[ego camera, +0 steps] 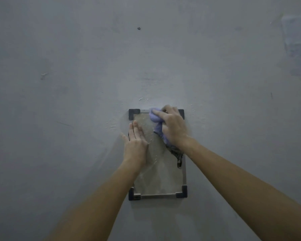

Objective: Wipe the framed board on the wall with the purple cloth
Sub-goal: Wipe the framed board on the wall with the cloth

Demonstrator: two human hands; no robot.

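Observation:
A small framed board (161,178) with dark corner pieces hangs on the grey wall, its pale surface dusty and speckled. My right hand (172,126) presses a bunched purple cloth (155,117) against the board's upper right part, near the top edge. A darker, frayed end of the cloth hangs below my wrist. My left hand (135,141) lies flat with fingers together on the board's left edge, steadying it.
The grey wall (76,84) fills the view. A small dark screw or hole (138,28) sits high above the board. A lighter patch (297,46) marks the wall at the far right. Chipped paint flecks (143,99) show just above the frame.

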